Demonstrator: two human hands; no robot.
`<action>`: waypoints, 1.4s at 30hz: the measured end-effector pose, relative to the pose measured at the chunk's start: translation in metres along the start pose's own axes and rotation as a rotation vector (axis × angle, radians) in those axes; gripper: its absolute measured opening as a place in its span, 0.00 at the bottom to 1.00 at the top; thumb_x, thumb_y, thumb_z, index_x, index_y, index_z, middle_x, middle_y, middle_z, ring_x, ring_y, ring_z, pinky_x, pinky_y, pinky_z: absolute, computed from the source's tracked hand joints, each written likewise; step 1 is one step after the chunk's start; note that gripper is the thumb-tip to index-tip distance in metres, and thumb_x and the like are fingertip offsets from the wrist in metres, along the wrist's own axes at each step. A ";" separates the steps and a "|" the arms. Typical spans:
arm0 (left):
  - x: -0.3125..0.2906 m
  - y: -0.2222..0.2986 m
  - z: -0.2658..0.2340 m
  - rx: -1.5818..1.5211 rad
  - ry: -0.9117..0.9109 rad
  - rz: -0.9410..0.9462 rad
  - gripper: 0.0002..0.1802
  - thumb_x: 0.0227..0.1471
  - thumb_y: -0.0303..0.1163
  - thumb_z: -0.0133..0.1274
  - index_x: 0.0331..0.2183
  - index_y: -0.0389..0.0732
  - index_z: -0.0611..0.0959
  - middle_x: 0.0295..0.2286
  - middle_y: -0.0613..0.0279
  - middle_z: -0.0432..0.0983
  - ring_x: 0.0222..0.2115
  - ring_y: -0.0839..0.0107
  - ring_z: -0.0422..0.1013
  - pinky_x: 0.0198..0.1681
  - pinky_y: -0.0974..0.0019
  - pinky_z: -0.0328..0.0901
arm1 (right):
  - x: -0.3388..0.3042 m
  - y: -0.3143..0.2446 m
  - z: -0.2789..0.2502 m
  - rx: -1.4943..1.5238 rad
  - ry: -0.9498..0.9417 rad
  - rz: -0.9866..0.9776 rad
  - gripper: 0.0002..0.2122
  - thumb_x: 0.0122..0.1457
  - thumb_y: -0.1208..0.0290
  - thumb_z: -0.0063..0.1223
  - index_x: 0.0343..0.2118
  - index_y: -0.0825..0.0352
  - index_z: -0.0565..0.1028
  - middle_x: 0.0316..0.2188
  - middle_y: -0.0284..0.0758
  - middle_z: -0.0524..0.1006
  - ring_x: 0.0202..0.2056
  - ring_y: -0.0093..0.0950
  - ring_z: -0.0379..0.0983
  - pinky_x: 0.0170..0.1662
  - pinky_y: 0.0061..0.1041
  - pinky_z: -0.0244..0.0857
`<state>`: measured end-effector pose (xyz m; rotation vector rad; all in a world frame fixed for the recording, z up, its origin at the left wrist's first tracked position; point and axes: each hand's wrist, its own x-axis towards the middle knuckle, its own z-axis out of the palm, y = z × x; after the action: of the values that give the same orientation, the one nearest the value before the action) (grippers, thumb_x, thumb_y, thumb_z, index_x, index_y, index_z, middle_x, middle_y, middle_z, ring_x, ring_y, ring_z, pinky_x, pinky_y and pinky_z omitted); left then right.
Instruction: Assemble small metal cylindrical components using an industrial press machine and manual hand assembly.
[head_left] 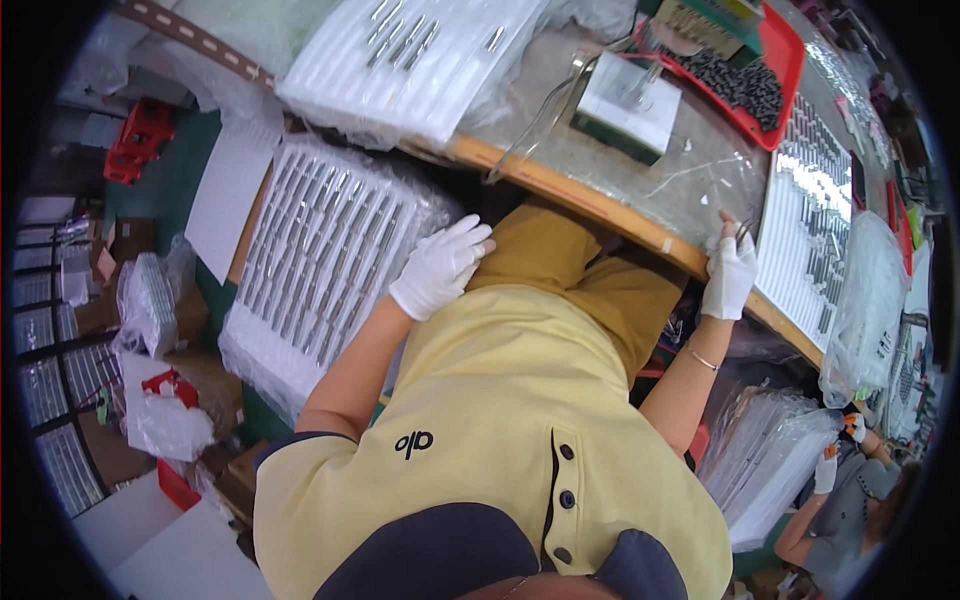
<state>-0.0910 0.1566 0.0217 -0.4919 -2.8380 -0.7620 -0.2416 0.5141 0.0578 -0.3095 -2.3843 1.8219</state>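
My left hand (440, 268), in a white glove, lies with its fingers stretched out against my thigh, holding nothing. Just left of it stands a plastic-wrapped white ribbed tray (318, 262) with rows of slim metal rods. At the table's front edge, my right hand (731, 278) is gloved too, its fingers curled and a bare fingertip showing. A small shiny metal piece (742, 232) pokes out by those fingers; its kind is unclear. Close to the right of that hand is a second white ribbed tray (800, 230), partly filled with metal rods.
On the grey worktable (540, 100) are a white-and-green box (628, 108), a bent metal wire (545, 115), and a red tray (790, 62) of small dark parts. Another rod tray (400, 75) lies far left. A co-worker (845, 510) is at lower right, near wrapped stacks (770, 460).
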 end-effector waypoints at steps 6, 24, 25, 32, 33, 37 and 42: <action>0.114 -0.029 -0.076 0.055 0.558 0.102 0.10 0.44 0.25 0.55 0.34 0.38 0.79 0.30 0.52 0.76 0.33 0.56 0.73 0.37 0.59 0.68 | -0.006 0.000 -0.021 0.247 -0.063 -0.021 0.28 0.65 0.48 0.28 0.43 0.72 0.73 0.16 0.23 0.66 0.14 0.11 0.52 0.16 0.13 0.43; 0.274 -0.253 -0.137 0.163 0.100 -0.453 0.23 0.56 0.45 0.45 0.46 0.40 0.78 0.46 0.51 0.72 0.50 0.59 0.66 0.54 0.65 0.58 | 0.002 -0.021 -0.034 0.242 -0.136 0.262 0.19 0.64 0.59 0.36 0.36 0.70 0.75 0.19 0.24 0.66 0.17 0.12 0.52 0.20 0.14 0.44; 0.253 -0.277 -0.147 0.048 0.131 -0.380 0.22 0.55 0.41 0.47 0.48 0.40 0.76 0.47 0.55 0.73 0.51 0.65 0.66 0.54 0.68 0.58 | 0.008 -0.025 -0.031 0.359 -0.218 0.329 0.19 0.63 0.59 0.35 0.37 0.70 0.75 0.19 0.24 0.66 0.17 0.12 0.52 0.20 0.14 0.44; 0.227 -0.198 -0.139 0.135 0.155 -0.385 0.23 0.50 0.36 0.54 0.47 0.38 0.76 0.42 0.50 0.74 0.44 0.62 0.70 0.46 0.64 0.64 | 0.113 -0.046 -0.056 -0.724 0.121 -0.236 0.10 0.56 0.68 0.49 0.38 0.64 0.78 0.28 0.43 0.78 0.31 0.37 0.75 0.38 0.29 0.66; 0.232 -0.178 -0.131 0.031 0.015 -0.459 0.23 0.48 0.37 0.56 0.47 0.37 0.76 0.40 0.50 0.75 0.42 0.60 0.72 0.44 0.63 0.65 | 0.132 -0.053 -0.058 -0.771 0.142 -0.235 0.10 0.56 0.66 0.50 0.38 0.61 0.78 0.33 0.41 0.78 0.37 0.40 0.74 0.41 0.31 0.67; 0.249 -0.124 -0.108 0.349 -0.015 -0.396 0.24 0.46 0.39 0.59 0.44 0.37 0.78 0.37 0.51 0.76 0.37 0.58 0.73 0.41 0.61 0.66 | 0.202 -0.064 -0.049 -1.143 0.019 -0.168 0.11 0.55 0.66 0.49 0.40 0.53 0.79 0.36 0.39 0.78 0.37 0.39 0.75 0.42 0.32 0.67; 0.252 -0.116 -0.107 0.387 -0.006 -0.502 0.22 0.45 0.40 0.60 0.41 0.38 0.79 0.40 0.50 0.75 0.39 0.58 0.73 0.43 0.61 0.66 | 0.238 -0.064 -0.040 -1.404 -0.161 -0.264 0.12 0.55 0.64 0.49 0.41 0.50 0.79 0.36 0.37 0.79 0.38 0.36 0.76 0.43 0.33 0.67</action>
<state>-0.3601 0.0759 0.1201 0.2840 -3.0335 -0.2485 -0.4695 0.5916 0.1241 0.0719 -3.1444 -0.1695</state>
